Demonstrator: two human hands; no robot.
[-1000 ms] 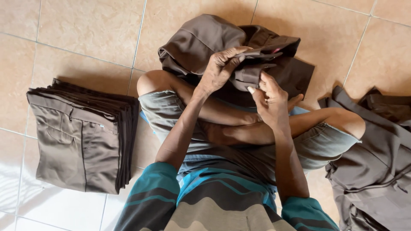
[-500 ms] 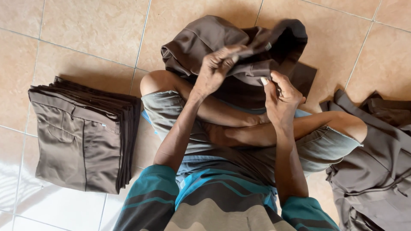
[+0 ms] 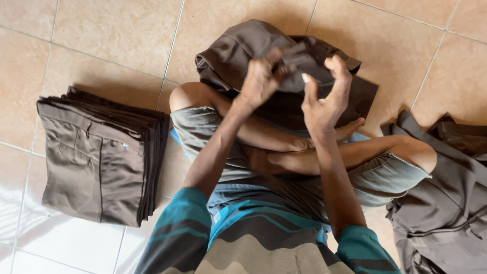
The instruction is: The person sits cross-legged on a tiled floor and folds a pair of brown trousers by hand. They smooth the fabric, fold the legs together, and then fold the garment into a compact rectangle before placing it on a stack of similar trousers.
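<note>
Gripping a crumpled brown garment (image 3: 243, 50) above crossed legs, a seated person works the cloth with both hands.

At twelve o'clock the left hand (image 3: 261, 78) is closed on a bunched fold of the garment, while the right hand (image 3: 324, 99) is spread wide, fingers curled, holding nothing, just beside the cloth. The fabric drapes and creases, so it looks soft, light and limp; I judge it best taken at a firm seam or waistband rather than mid-panel, where it would sag. A neat folded stack (image 3: 99, 160) of the same brown clothing sits at nine o'clock on the tiled floor (image 3: 101, 30), and a loose heap (image 3: 446, 203) lies at four o'clock.
</note>
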